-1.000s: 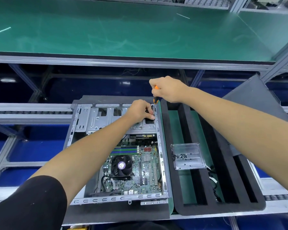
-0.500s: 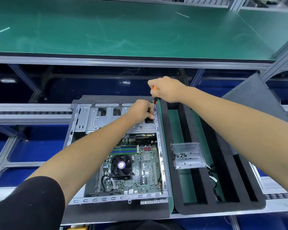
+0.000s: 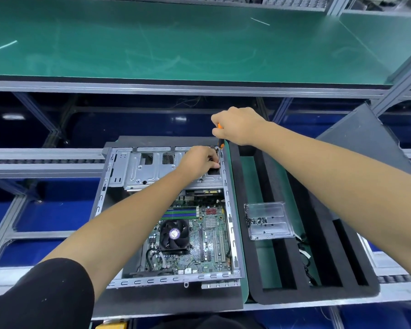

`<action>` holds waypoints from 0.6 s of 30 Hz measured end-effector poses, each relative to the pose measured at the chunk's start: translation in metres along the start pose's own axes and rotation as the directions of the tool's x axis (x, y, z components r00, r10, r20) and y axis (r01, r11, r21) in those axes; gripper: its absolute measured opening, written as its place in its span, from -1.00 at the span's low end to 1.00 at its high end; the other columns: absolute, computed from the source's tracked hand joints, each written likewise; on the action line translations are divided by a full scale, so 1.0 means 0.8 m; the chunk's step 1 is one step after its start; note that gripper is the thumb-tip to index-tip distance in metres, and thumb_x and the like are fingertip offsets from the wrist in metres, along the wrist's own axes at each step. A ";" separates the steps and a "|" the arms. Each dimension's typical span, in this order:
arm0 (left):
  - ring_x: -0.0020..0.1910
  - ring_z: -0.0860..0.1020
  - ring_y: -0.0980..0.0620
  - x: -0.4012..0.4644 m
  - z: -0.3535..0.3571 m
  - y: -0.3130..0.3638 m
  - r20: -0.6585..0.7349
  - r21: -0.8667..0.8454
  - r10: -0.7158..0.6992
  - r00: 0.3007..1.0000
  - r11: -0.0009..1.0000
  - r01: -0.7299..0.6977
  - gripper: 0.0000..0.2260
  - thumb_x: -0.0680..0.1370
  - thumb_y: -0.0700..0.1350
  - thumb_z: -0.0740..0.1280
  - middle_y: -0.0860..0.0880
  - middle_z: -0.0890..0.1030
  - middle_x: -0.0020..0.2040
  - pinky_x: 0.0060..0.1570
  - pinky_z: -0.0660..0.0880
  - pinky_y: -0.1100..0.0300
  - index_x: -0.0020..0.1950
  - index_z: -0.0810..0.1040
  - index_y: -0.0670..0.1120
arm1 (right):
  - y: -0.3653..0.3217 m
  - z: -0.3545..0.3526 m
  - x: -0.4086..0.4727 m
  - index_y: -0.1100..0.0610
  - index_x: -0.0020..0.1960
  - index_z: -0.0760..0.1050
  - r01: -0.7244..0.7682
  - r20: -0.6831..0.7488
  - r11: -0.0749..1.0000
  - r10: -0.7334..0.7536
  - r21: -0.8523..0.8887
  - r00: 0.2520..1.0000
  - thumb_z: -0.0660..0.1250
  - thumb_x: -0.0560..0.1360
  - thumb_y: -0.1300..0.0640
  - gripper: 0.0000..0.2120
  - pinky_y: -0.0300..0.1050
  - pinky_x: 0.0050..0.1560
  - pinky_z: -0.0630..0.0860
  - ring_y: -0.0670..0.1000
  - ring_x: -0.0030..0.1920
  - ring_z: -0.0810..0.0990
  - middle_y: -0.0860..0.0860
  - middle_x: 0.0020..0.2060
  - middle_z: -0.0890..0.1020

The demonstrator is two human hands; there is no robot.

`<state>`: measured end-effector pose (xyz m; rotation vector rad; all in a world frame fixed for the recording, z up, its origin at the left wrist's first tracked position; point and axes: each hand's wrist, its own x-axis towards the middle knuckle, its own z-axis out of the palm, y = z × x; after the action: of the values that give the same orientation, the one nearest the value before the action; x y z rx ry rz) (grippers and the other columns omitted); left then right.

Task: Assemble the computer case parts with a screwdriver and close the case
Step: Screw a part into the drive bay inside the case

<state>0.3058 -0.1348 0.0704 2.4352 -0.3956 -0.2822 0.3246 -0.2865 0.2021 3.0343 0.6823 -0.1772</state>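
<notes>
An open computer case (image 3: 119, 210) lies flat in front of me, its motherboard with a black fan (image 3: 175, 235) exposed. A silver drive cage (image 3: 140, 172) spans its far end. My right hand (image 3: 237, 127) grips an orange-and-black screwdriver (image 3: 221, 144), held upright over the cage's far right corner. My left hand (image 3: 198, 160) rests on the cage there, its fingertips pinched beside the screwdriver's shaft; whatever they hold is hidden.
A black foam tray (image 3: 318, 290) with long slots lies right of the case, and a clear plastic box of screws (image 3: 267, 220) sits on it. A dark side panel (image 3: 363, 136) leans at the far right. A green bench top (image 3: 176, 43) runs behind.
Both hands stay at the cage's far right corner; my left fingertips have crept slightly right, closer to the screwdriver shaft.
</notes>
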 end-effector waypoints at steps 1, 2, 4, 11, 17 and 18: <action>-0.35 0.44 0.17 -0.001 0.001 -0.002 -0.007 -0.018 -0.004 1.000 1.000 0.004 -0.92 0.51 -0.06 0.52 0.14 0.50 -0.33 -0.32 0.32 0.21 -0.10 0.67 -0.02 | -0.001 0.000 0.001 0.06 -0.19 0.35 -0.001 -0.013 1.000 0.001 -0.027 1.000 0.18 0.61 -0.01 -0.76 -0.10 -0.36 0.24 0.01 -0.37 0.41 0.00 -0.36 0.48; -0.36 0.43 0.18 -0.002 0.002 -0.003 -0.011 -0.036 -0.007 1.000 0.999 0.007 -0.92 0.51 -0.06 0.52 0.15 0.49 -0.34 -0.33 0.31 0.23 -0.11 0.66 -0.01 | -0.001 0.001 0.003 0.06 -0.21 0.35 -0.005 -0.023 0.999 0.004 -0.042 1.000 0.19 0.61 -0.02 -0.75 -0.11 -0.36 0.24 0.01 -0.37 0.42 -0.01 -0.36 0.48; -0.38 0.42 0.19 -0.004 0.000 -0.003 -0.010 -0.038 0.005 1.000 0.999 -0.006 -0.90 0.51 -0.05 0.52 0.16 0.48 -0.35 -0.35 0.28 0.28 -0.13 0.62 0.03 | -0.002 0.003 0.004 0.04 -0.22 0.38 -0.012 -0.020 0.999 0.011 -0.053 1.000 0.18 0.60 -0.04 -0.74 -0.12 -0.35 0.23 0.02 -0.36 0.45 -0.03 -0.36 0.50; -0.35 0.44 0.13 -0.003 -0.004 0.003 0.037 0.022 0.019 0.999 1.000 -0.019 -0.90 0.54 -0.06 0.49 0.10 0.48 -0.34 -0.33 0.30 0.19 -0.11 0.60 -0.02 | 0.007 -0.010 0.003 -0.03 -0.05 0.36 0.145 0.084 0.986 -0.152 0.084 0.985 0.26 0.51 0.18 -0.87 -0.05 -0.28 0.30 -0.02 -0.25 0.43 -0.09 -0.14 0.37; -0.33 0.44 0.16 -0.004 -0.003 0.010 0.040 0.024 -0.008 0.999 1.000 0.007 -0.90 0.55 -0.08 0.48 0.13 0.48 -0.31 -0.32 0.31 0.20 -0.11 0.59 0.00 | 0.005 -0.013 -0.001 0.08 -0.09 0.40 0.201 0.069 0.977 -0.206 0.078 0.976 0.27 0.52 0.24 -0.91 -0.04 -0.26 0.30 0.07 -0.18 0.44 -0.01 -0.12 0.45; -0.34 0.43 0.17 -0.003 -0.002 0.008 0.041 0.001 -0.014 0.999 1.000 0.014 -0.92 0.55 -0.09 0.48 0.14 0.48 -0.31 -0.31 0.32 0.20 -0.10 0.61 -0.02 | 0.003 -0.012 0.000 0.09 -0.07 0.39 0.199 0.067 0.978 -0.202 0.057 0.977 0.26 0.55 0.20 -0.94 -0.06 -0.29 0.28 0.07 -0.22 0.44 0.01 -0.14 0.48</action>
<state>0.3024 -0.1376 0.0761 2.4368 -0.3962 -0.3392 0.3265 -0.2879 0.2119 2.9831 0.9922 -0.3123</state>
